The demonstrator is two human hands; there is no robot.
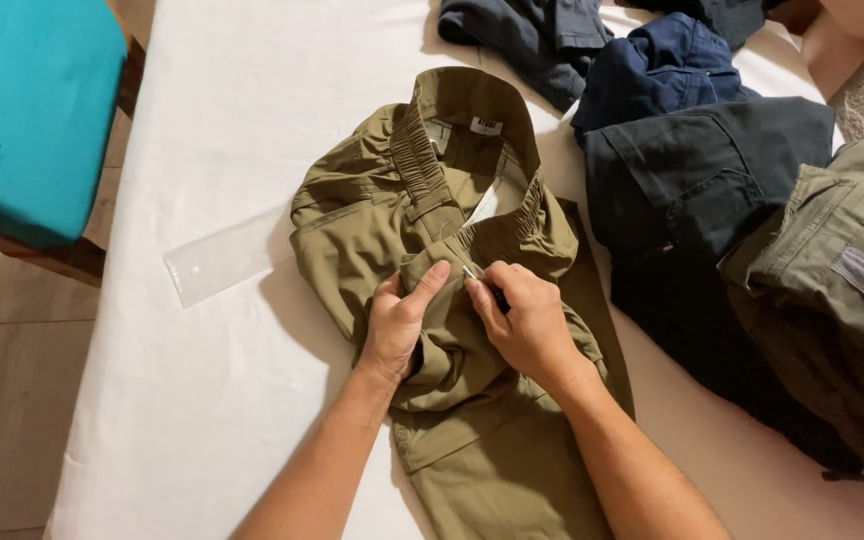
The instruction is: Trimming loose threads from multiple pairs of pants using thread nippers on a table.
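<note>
While the left hand [399, 322] pinches the olive trousers [452, 300] taut on the white worktop [212, 380], the right hand [524, 318], closed on the zip pull, should draw it straight.

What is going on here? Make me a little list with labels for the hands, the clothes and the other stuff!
left hand: left hand pinches a fold of the olive green trousers near the waistband
right hand: right hand pinches the same fold, with something small and metallic at its fingertips
surface: white cloth-covered table
beside trousers: clear plastic ruler, partly under the left side of the trousers
other clothes: dark navy trousers and another olive garment to the right
left edge: teal cushioned seat
</note>
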